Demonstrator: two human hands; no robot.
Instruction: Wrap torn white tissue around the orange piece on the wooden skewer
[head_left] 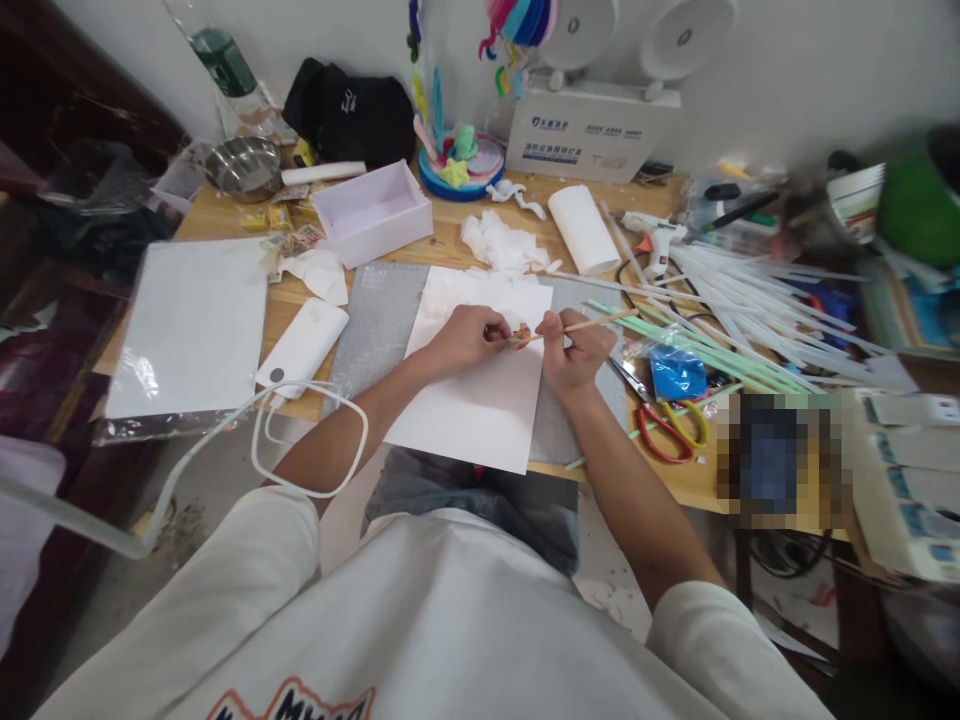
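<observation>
Above a white sheet of paper (472,400), a thin wooden stick (600,321) is pinched in my right hand (576,350), its tip pointing left. A small orange and blue piece (523,335) sits at the stick's left end, between the two hands. My left hand (471,340) is closed, thumb and fingertips together right beside the small piece; what exactly they grip is too small to make out. The paper lies on a grey cutting mat (367,335).
Left of the mat are a white power bank (304,343) with a looping cable and a lilac box (375,215). Crumpled tissue (504,243) and a paper roll (583,230) lie behind. On the right are scissors (664,430), a glue gun (661,245) and translucent sticks (757,300).
</observation>
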